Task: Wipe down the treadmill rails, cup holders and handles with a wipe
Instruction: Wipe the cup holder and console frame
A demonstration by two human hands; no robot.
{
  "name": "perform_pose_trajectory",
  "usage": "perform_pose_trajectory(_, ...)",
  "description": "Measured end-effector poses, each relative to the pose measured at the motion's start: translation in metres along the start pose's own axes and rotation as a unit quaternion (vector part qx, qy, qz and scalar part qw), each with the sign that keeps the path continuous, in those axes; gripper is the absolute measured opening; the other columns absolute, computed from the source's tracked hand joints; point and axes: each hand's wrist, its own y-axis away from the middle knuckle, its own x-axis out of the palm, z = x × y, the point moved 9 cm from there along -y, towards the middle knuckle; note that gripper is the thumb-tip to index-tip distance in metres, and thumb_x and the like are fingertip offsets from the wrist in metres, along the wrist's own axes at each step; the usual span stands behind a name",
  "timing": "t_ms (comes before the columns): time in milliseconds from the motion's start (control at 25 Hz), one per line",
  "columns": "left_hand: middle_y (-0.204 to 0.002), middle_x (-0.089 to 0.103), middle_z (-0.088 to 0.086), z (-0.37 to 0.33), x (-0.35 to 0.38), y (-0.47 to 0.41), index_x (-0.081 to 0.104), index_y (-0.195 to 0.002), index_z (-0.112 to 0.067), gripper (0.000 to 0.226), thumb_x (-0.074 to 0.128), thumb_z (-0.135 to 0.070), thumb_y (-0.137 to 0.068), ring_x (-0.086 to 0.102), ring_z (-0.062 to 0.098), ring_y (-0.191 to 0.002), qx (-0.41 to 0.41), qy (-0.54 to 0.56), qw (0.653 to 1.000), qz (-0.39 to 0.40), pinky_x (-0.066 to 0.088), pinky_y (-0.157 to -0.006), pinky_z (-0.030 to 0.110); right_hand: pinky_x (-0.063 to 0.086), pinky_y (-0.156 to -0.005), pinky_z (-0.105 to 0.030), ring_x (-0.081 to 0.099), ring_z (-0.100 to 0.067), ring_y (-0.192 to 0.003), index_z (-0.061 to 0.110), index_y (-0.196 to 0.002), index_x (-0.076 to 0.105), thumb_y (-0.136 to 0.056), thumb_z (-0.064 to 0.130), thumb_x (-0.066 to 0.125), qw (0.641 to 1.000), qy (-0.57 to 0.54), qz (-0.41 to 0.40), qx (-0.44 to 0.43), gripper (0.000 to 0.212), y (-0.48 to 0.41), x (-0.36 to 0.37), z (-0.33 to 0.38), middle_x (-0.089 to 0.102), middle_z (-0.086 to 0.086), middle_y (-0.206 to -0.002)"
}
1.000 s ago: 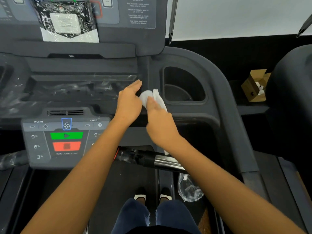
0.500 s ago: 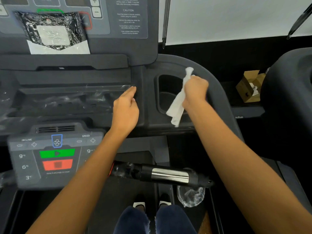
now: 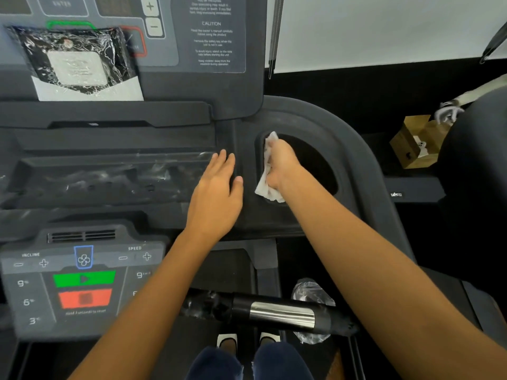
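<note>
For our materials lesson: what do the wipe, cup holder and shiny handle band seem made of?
The wipe: soft white paper or nonwoven cloth, probably; it crumples and drapes from the right hand. The cup holder: matte dark moulded plastic, judging by its smooth rounded rim. The handle band: polished metal or chromed plastic; bright streaked highlights.

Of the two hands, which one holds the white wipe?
The right hand, gripping the wipe at the left edge of the cup holder; the left hand rests flat on the console beside it, holding nothing.
</note>
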Motion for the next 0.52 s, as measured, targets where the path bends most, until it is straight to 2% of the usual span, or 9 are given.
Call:
perform_pose_trajectory(80, -0.161, 0.007, 0.004, -0.005, 0.011, -0.004, 0.019, -0.152, -0.012, 0.056, 0.039, -0.028, -0.102, 0.000, 0.013, -0.148, 0.020, -0.088, 0.995, 0.040, 0.009, -0.116, 0.030, 0.047, -0.096, -0.043, 0.060, -0.027, -0.108, 0.015, -0.135, 0.051, -0.087, 0.060, 0.046, 0.991, 0.118, 0.061, 0.007, 0.066, -0.005, 0.009, -0.008, 0.061, -0.010, -0.124)
perform_pose_trajectory(120, -0.162, 0.003, 0.005, -0.006, 0.014, -0.005, 0.015, -0.152, -0.011, 0.058, 0.036, -0.030, -0.102, -0.003, 0.014, -0.148, 0.027, -0.119, 0.991, 0.047, 0.006, -0.117, 0.031, 0.047, -0.098, -0.042, 0.059, -0.027, -0.112, 0.015, -0.136, 0.049, -0.087, 0.062, 0.044, 0.982, 0.163, 0.096, 0.021, 0.068, 0.000, 0.007, -0.013, 0.059, -0.010, -0.128)
perform_pose_trajectory(200, -0.161, -0.001, 0.007, -0.009, 0.017, -0.005, 0.010, -0.153, -0.011, 0.059, 0.033, -0.032, -0.102, -0.005, 0.016, -0.148, 0.036, -0.154, 0.986, 0.047, 0.003, -0.117, 0.031, 0.051, -0.087, -0.032, 0.062, -0.023, -0.106, 0.010, -0.127, 0.051, -0.096, 0.047, 0.043, 0.956, 0.242, 0.162, 0.040, 0.049, 0.009, -0.002, -0.017, 0.061, -0.010, -0.120)
perform_pose_trajectory(240, -0.161, -0.001, 0.008, -0.009, 0.017, -0.005, 0.009, -0.153, -0.011, 0.059, 0.032, -0.032, -0.103, -0.006, 0.017, -0.148, 0.036, -0.162, 0.985, 0.047, 0.002, -0.117, 0.031, 0.050, -0.078, -0.029, 0.062, -0.021, -0.095, 0.009, -0.116, 0.053, -0.096, 0.035, 0.046, 0.936, 0.300, 0.178, 0.040, 0.033, 0.017, -0.010, -0.016, 0.062, -0.010, -0.108)
perform_pose_trajectory(320, -0.161, -0.001, 0.008, -0.007, 0.018, -0.005, 0.008, -0.153, -0.011, 0.060, 0.032, -0.032, -0.103, -0.006, 0.017, -0.148, 0.032, -0.169, 0.984, 0.051, 0.002, -0.118, 0.032, 0.043, -0.066, -0.027, 0.051, -0.017, -0.071, 0.009, -0.086, 0.052, -0.086, 0.011, 0.050, 0.874, 0.449, 0.184, 0.013, 0.003, 0.028, -0.022, -0.009, 0.052, -0.008, -0.083)
perform_pose_trajectory(400, -0.161, -0.001, 0.009, -0.007, 0.019, -0.005, 0.008, -0.153, -0.010, 0.060, 0.033, -0.031, -0.102, -0.006, 0.018, -0.148, 0.027, -0.176, 0.982, 0.056, 0.002, -0.118, 0.033, 0.037, -0.059, -0.026, 0.043, -0.017, -0.062, 0.009, -0.070, 0.046, -0.082, 0.002, 0.047, 0.797, 0.581, 0.159, -0.043, 0.014, 0.032, -0.022, 0.009, 0.044, -0.008, -0.073)
perform_pose_trajectory(440, -0.161, -0.001, 0.009, -0.008, 0.020, -0.006, 0.008, -0.153, -0.010, 0.060, 0.033, -0.030, -0.102, -0.006, 0.019, -0.148, 0.025, -0.180, 0.982, 0.058, 0.002, -0.119, 0.034, 0.036, -0.056, -0.026, 0.042, -0.017, -0.060, 0.009, -0.068, 0.046, -0.084, 0.001, 0.047, 0.772, 0.618, 0.117, -0.091, 0.018, 0.028, -0.020, 0.023, 0.044, -0.007, -0.069)
perform_pose_trajectory(520, -0.161, -0.001, 0.010, -0.010, 0.022, -0.009, 0.007, -0.153, -0.009, 0.060, 0.033, -0.028, -0.102, -0.006, 0.021, -0.148, 0.021, -0.189, 0.980, 0.060, 0.002, -0.120, 0.036, 0.037, -0.051, -0.029, 0.042, -0.017, -0.055, 0.007, -0.069, 0.048, -0.085, -0.001, 0.047, 0.743, 0.621, -0.018, -0.248, 0.019, 0.025, -0.012, 0.058, 0.044, -0.005, -0.064)
